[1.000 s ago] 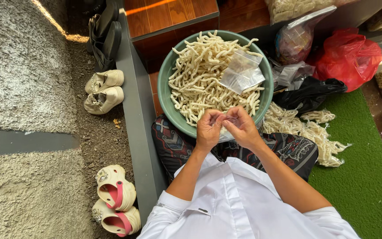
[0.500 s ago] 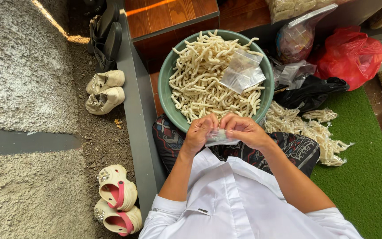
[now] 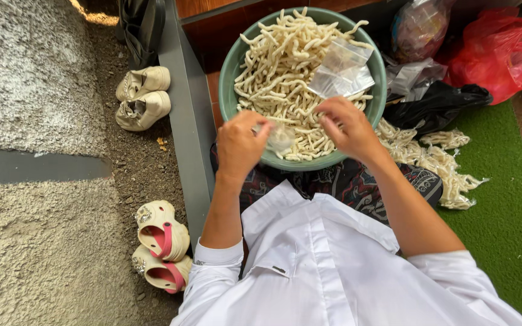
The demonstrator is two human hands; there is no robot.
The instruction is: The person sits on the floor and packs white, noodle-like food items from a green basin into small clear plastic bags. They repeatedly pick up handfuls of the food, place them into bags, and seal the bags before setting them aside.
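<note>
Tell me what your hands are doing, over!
Left hand pinching a small clear bag in its fingers. Right hand open over the pale sticks in the green bowl. Nothing blocking.

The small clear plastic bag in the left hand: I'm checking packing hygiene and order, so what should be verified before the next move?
1. Small clear plastic bag held in left hand: ok.
2. Bag mouth open: cannot tell.
3. Right hand over the pale stick snacks: ok.
4. Round green bowl steady on lap: ok.
5. Spare clear bags within reach on the snacks: ok.
6. Filled packs kept off the green turf mat: not ok.
</note>
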